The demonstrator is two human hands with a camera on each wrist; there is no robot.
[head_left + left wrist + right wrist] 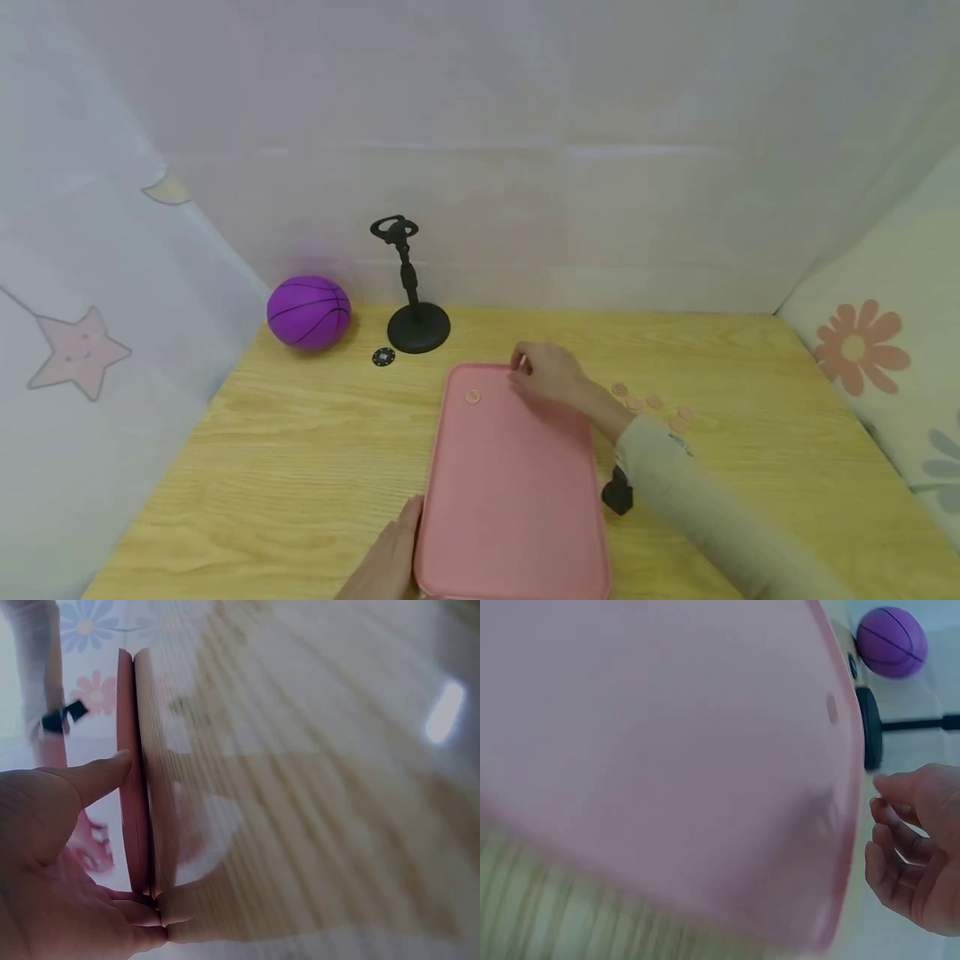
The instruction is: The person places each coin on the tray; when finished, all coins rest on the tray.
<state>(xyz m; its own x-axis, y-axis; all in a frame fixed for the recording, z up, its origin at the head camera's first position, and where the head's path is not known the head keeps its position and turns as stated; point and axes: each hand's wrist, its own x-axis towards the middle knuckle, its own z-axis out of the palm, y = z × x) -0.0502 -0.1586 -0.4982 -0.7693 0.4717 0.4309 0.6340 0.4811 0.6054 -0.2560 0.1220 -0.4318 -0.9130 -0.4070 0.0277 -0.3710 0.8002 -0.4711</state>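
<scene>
A pink rectangular tray (517, 500) lies on the wooden table. My left hand (386, 554) rests against its near left side; in the left wrist view the straight thumb (105, 778) touches the tray's edge. Over the far right corner of the tray is my right hand (551, 372). Its fingers are loosely bent in the right wrist view, the thumb and index fingertips are apart, and no object shows between them. One copper-coloured coin (472, 397) lies in the tray's far left corner. A second faint disc (833, 816) shows in the hand's shadow on the tray.
Several copper-coloured coins (655, 402) lie right of the tray, partly behind the right forearm. Beyond the tray stand a black round-based stand (418, 328) and a purple ball (309, 313), with a black chip (383, 357) near them. White curtains (525, 233) enclose the table.
</scene>
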